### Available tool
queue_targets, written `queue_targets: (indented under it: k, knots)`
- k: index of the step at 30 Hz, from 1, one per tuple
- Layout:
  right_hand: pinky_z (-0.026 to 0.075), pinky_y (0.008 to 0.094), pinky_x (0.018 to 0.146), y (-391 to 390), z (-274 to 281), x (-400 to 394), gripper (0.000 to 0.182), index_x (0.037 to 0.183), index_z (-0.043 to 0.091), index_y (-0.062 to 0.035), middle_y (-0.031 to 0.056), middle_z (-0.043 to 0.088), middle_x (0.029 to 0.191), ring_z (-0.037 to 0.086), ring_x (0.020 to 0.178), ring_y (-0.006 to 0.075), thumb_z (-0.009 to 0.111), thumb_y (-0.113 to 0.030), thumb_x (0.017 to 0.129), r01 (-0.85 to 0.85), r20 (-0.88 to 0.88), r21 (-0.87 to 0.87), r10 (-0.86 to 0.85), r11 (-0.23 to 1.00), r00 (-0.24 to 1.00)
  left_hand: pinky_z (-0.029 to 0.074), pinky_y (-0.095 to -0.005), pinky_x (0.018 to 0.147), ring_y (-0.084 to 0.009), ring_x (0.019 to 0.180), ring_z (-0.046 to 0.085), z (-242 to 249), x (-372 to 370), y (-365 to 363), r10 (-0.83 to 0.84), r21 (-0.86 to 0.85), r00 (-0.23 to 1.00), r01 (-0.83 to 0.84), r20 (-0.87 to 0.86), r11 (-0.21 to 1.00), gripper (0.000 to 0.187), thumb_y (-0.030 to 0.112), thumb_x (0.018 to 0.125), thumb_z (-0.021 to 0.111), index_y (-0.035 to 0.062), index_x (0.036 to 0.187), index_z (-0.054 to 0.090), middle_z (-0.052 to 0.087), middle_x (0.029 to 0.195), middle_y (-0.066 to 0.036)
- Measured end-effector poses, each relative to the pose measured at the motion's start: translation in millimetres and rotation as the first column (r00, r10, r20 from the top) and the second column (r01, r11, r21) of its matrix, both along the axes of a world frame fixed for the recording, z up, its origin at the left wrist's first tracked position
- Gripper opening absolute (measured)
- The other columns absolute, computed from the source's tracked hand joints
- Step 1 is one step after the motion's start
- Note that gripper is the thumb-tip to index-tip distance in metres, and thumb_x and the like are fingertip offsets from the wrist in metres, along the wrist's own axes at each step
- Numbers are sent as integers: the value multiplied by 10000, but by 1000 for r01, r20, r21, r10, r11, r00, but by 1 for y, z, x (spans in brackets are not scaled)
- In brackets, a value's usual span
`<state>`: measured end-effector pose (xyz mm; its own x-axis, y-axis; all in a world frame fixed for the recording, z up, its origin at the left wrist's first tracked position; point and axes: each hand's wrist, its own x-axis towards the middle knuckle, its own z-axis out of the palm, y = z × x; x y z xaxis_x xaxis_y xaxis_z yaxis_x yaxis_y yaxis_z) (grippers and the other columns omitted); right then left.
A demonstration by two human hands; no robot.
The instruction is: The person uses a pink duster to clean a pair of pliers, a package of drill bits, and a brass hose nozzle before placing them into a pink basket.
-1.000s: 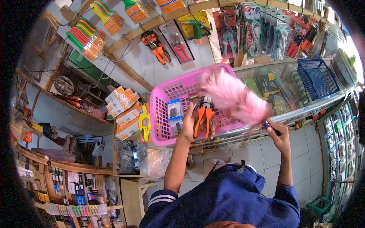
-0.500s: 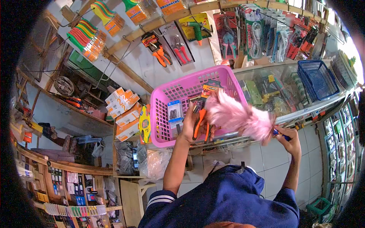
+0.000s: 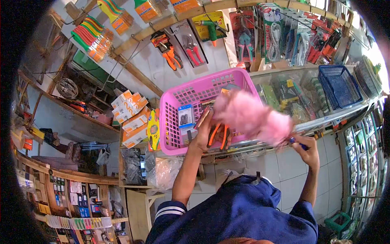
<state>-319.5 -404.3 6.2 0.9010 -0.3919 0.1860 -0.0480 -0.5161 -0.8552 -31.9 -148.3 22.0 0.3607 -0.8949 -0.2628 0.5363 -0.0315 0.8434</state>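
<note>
Left hand (image 3: 204,133) over the basket (image 3: 163,122), fingers curled around pliers (image 3: 212,136), blurred duster (image 3: 254,119) over the basket, hiding the pliers' head, right hand (image 3: 308,151) right of the basket, fingers closed on the duster's handle (image 3: 292,140), boxes (image 3: 132,118) left of the basket.

The duster (image 3: 252,116) reaches from the right hand (image 3: 307,149) over a basket (image 3: 163,118) toward pliers (image 3: 224,137) in the left hand (image 3: 204,132). Cartons (image 3: 132,114) lie farther left; beyond the right hand, a 2nd basket (image 3: 342,92) sits on the display counter (image 3: 315,123).
</note>
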Motion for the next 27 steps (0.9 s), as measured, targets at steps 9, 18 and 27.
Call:
queue_targets:
  k: [9, 18, 27]
  knots:
    - [496, 294, 755, 16, 17, 11, 341, 1169, 668, -21, 151, 721, 933, 637, 795, 145, 673, -105, 838, 51, -25, 4, -51, 999, 998, 579, -422, 603, -290, 720, 678, -5, -14, 6, 239, -18, 963, -239, 126, 971, 664, 672, 928, 340, 46, 1007, 547, 655, 929, -168]
    - [477, 287, 740, 17, 11, 13, 381, 1192, 656, -28, 122, 706, 849, 597, 731, 137, 692, -104, 820, 175, -23, 32, -175, 984, 984, 547, -406, 739, -247, 850, 637, -30, 11, 13, -36, -268, 996, 15, -76, 963, 550, 530, 966, 421, 53, 1213, 541, 618, 950, -109]
    - [457, 257, 693, 31, -18, 21, 364, 1179, 649, 21, 65, 661, 806, 552, 733, 85, 680, -130, 849, 5, 55, 115, -11, 993, 998, 576, -420, 750, -281, 944, 657, -24, 3, 5, 352, -144, 771, -328, 530, 934, 799, 669, 923, 325, 5, 1350, 443, 604, 1174, -157]
